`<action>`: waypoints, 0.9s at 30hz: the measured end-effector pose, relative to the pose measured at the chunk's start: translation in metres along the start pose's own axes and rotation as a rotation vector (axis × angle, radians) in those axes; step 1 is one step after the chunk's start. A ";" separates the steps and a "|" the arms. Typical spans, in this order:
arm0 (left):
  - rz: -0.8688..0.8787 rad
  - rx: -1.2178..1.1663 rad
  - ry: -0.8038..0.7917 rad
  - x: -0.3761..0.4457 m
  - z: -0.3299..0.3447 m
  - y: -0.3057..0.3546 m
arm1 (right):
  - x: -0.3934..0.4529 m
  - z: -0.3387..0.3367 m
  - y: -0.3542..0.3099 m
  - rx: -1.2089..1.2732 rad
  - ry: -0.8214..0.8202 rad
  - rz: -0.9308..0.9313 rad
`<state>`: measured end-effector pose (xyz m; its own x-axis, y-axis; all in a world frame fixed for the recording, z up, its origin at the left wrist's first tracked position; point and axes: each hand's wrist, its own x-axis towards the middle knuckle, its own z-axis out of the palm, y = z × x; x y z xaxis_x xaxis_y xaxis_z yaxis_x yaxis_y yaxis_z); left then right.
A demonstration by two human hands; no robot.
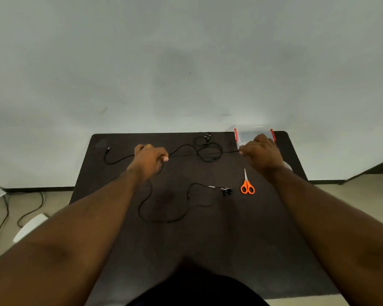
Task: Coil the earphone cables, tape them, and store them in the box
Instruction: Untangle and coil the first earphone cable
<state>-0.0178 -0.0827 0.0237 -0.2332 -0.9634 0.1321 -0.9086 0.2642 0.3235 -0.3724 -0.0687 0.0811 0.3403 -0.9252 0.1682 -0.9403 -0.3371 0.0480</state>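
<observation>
Earphone cables: two black cables lie on a dark table (pixel 119 250), the largest thing in view, which fills the lower middle of the frame below a pale wall (pixel 186 51). Forearms enter from 7 and 5 o'clock and meet the hands above the table's centre.

Left hand (pixel 149 159), at about 10 o'clock from the table's centre: fingers curled, thumb and fingertips pinching the held cable (pixel 203 153). Right hand (pixel 262 154), at about 2 o'clock: fingers curled, pinching the same cable at its other end of the taut stretch. Between the two hands the cable runs as a straight horizontal line, raised over the table. From the left hand its slack drops toward 6 o'clock, loops across the table and ends in earbuds (pixel 227 191) just left of the scissors.

Box (pixel 248 134): clear plastic with red clips, at the table's far right corner, 1 o'clock, partly hidden behind the right hand.

Second cable (pixel 209 151): loosely looped at 12 o'clock on the table, its plug end (pixel 107 150) trailing to 10 o'clock, its earbud end near the far edge.

Scissors (pixel 247 184): orange handles, blades closed and pointing to 12 o'clock, lying at 3 o'clock, below the right hand and apart from it.
</observation>
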 end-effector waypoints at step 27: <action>0.000 -0.624 -0.476 -0.003 -0.052 0.093 | -0.009 0.005 -0.111 1.683 -0.174 0.403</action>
<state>-0.0838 -0.0531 0.1017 -0.4850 -0.8416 -0.2379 -0.5786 0.1048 0.8088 -0.2708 -0.0235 0.0690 0.2106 -0.9582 -0.1938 0.0419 0.2069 -0.9775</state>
